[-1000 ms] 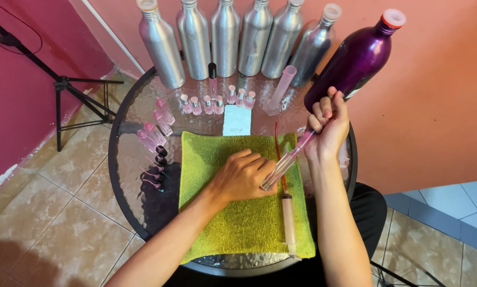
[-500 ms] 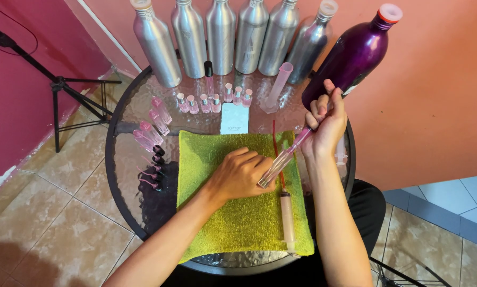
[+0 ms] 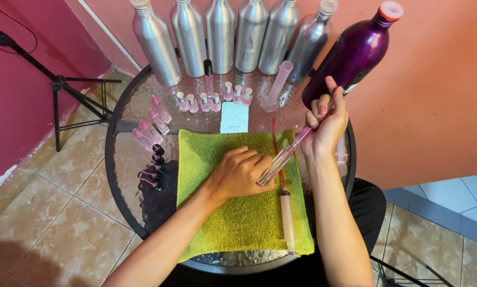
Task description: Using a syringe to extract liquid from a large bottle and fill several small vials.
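Note:
My left hand (image 3: 241, 172) rests on a green towel (image 3: 238, 223), its fingers curled over something small that looks like a vial and is hidden by them. My right hand (image 3: 326, 125) grips the top of a clear syringe (image 3: 281, 159) with a pink plunger. The syringe slants down and left, and its tip meets the fingers of my left hand. A second syringe (image 3: 287, 218) with a thin red tube (image 3: 274, 143) lies on the towel's right side.
The towel lies on a round glass table (image 3: 116, 186). At the back stand several silver bottles (image 3: 220, 34), a purple bottle (image 3: 355, 53), a pink cylinder (image 3: 278, 85), a row of small pink vials (image 3: 212, 101) and a white card (image 3: 234, 117). Pink tubes (image 3: 151, 133) lie left. A tripod (image 3: 63, 90) stands on the tiled floor.
Both hands keep the same hold. The syringe and right hand have barely shifted; only the view has moved slightly.

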